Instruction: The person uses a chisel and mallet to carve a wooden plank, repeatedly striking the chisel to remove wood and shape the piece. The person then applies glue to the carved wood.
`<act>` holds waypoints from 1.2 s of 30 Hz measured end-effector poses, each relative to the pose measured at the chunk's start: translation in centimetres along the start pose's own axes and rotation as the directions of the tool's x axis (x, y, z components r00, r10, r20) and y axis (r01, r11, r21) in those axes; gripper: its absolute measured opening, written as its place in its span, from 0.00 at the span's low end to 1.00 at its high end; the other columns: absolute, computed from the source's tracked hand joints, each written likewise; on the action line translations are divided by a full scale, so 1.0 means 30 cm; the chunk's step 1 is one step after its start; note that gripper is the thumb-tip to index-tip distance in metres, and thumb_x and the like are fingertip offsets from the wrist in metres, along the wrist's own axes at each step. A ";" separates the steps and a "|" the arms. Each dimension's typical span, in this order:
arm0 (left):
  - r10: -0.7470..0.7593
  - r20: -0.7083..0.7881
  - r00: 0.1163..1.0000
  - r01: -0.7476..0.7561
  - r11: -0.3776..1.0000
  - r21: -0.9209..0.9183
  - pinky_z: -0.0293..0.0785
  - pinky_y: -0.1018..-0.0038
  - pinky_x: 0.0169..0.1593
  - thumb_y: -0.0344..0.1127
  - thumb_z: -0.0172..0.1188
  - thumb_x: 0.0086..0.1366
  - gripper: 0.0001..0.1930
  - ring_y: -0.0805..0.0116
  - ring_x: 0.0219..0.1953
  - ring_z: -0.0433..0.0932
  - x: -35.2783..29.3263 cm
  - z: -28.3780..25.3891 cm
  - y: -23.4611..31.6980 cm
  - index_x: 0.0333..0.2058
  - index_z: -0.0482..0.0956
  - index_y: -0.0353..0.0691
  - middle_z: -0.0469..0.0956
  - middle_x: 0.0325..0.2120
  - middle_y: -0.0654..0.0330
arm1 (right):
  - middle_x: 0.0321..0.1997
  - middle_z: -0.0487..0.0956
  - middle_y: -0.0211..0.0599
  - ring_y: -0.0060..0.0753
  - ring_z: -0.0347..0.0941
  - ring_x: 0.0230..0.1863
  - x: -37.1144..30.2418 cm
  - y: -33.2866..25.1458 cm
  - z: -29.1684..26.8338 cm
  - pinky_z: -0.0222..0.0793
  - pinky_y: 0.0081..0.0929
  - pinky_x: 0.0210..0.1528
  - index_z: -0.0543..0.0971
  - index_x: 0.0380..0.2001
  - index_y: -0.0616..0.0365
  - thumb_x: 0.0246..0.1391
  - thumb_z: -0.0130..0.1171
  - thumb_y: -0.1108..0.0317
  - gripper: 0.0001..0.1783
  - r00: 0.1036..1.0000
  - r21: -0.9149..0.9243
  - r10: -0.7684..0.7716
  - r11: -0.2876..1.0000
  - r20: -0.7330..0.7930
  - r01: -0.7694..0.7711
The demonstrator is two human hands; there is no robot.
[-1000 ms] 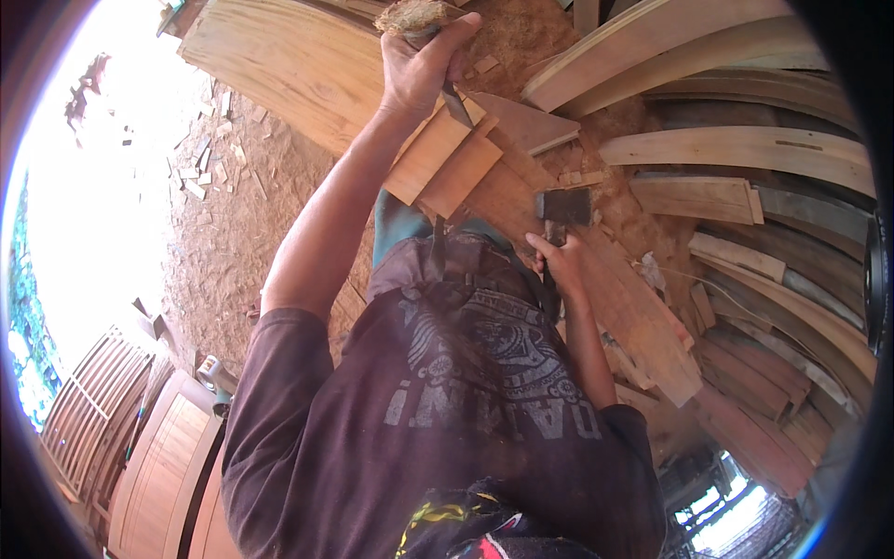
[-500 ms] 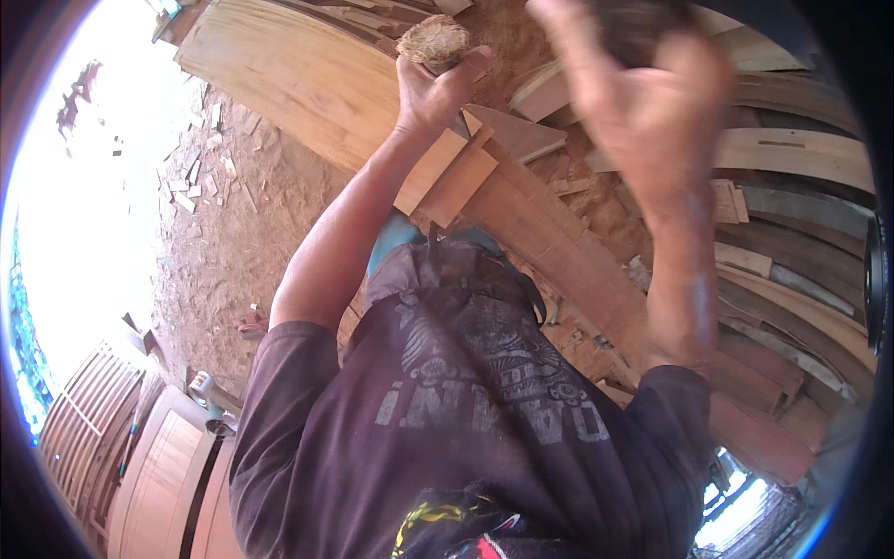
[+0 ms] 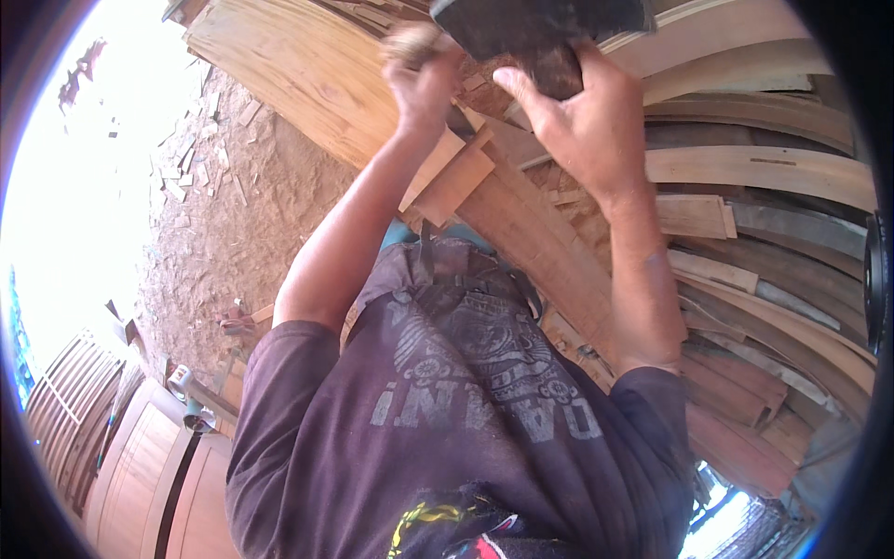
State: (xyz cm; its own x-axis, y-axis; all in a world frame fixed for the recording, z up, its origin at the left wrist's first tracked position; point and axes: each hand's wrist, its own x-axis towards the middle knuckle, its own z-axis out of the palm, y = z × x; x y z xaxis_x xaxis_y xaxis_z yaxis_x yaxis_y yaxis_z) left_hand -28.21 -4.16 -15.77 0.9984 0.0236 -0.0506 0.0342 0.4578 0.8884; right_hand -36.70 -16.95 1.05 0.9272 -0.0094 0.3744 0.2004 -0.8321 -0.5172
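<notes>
My left hand (image 3: pixel 419 88) is closed around a thick wooden tool handle (image 3: pixel 413 44) with a round, frayed, pale top. Motion blurs the handle, and its lower end is hidden by the hand. My right hand (image 3: pixel 591 126) grips a mallet by its short brown handle. The mallet's broad dark head (image 3: pixel 540 26) is just right of the wooden handle, cut off by the upper edge. Beneath my left wrist lie small flat wood pieces (image 3: pixel 454 186), next to a long pale wooden board (image 3: pixel 289 70).
A reddish plank (image 3: pixel 549 252) runs diagonally below my right arm. Curved boards (image 3: pixel 764 172) are stacked on the right. Wood offcuts (image 3: pixel 177 186) litter the dirt floor on the left. Wooden panels (image 3: pixel 140 461) and a slatted frame (image 3: pixel 70 401) stand at the lower left.
My right hand has swung left with the mallet, bringing its head close to the wooden handle. My left hand has shifted slightly left, still gripping the handle.
</notes>
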 end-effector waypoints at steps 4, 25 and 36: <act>-0.006 -0.212 0.977 -0.031 0.985 -0.172 0.70 0.71 0.25 0.32 0.75 0.62 0.14 0.70 0.19 0.73 0.049 -0.039 0.145 0.25 0.76 0.43 0.73 0.18 0.65 | 0.31 0.87 0.45 0.50 0.86 0.33 -0.258 0.128 0.123 0.80 0.41 0.38 0.83 0.45 0.64 0.52 0.76 0.55 0.25 0.966 0.210 0.258 0.944 0.011 -0.254; -0.259 -0.080 0.963 0.193 0.447 0.874 0.81 0.70 0.35 0.54 0.73 0.64 0.24 0.72 0.25 0.84 -0.181 -0.529 0.077 0.40 0.88 0.35 0.86 0.24 0.57 | 0.36 0.85 0.38 0.26 0.82 0.30 -0.526 0.455 0.520 0.77 0.24 0.27 0.80 0.43 0.66 0.50 0.76 0.70 0.20 0.569 0.555 0.779 0.360 0.264 -0.750; -0.295 -0.130 0.947 0.312 0.735 0.603 0.76 0.71 0.38 0.52 0.73 0.64 0.25 0.71 0.30 0.78 -0.263 -0.479 0.265 0.50 0.83 0.37 0.78 0.27 0.69 | 0.33 0.83 0.30 0.24 0.84 0.30 -0.598 0.393 0.344 0.72 0.20 0.25 0.80 0.39 0.59 0.53 0.79 0.65 0.18 0.553 0.538 0.772 0.335 0.313 -0.773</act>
State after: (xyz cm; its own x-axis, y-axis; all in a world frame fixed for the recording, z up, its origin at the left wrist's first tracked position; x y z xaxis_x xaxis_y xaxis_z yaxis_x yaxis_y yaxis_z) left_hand -36.45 12.06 -14.88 0.9293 0.0027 -0.3692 0.3628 -0.1918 0.9119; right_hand -47.71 -20.85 -19.70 0.7666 -0.4740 -0.4332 -0.4792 0.0268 -0.8773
